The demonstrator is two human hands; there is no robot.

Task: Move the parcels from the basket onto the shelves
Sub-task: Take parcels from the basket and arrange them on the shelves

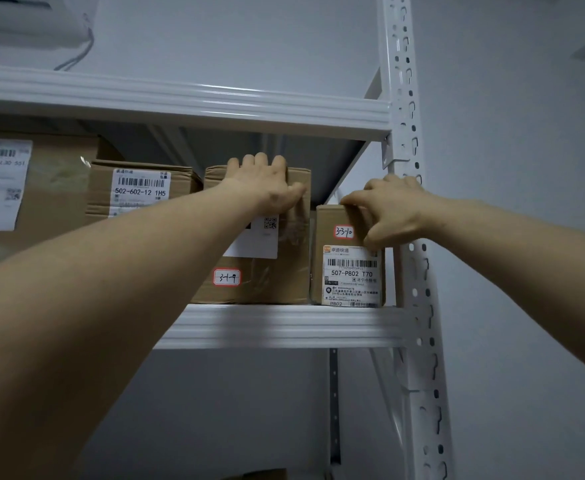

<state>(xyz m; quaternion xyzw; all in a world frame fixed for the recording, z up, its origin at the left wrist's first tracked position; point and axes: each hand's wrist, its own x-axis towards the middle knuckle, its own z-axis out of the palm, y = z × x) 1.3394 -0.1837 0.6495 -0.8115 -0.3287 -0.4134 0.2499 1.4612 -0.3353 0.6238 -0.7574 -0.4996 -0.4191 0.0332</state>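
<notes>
1. The left forearm (111, 289) fills the lower left, reaching up and away towards the middle shelf (284, 325) of a white metal rack.
2. The left grip (267, 187), a bare hand, holds the top front edge of the tall parcel (284, 282): fingers curled over the top, thumb pressed on the front face.
3. That tall parcel stands on the middle shelf and carries a red-bordered tag (227, 277) reading "3-1-9".
4. The right grip (396, 209) clasps the small parcel (350, 271) at its upper right corner, fingers over the top and thumb on the front.
5. The small parcel stands upright on the same shelf, just beside the tall one, against the perforated upright post (419, 306); its handwritten tag reads "3-3-10".
6. Further left on the shelf sit a carton labelled "502-602-12" (138, 188) and a larger carton (42, 188).
7. The upper shelf (180, 98) runs overhead.
</notes>
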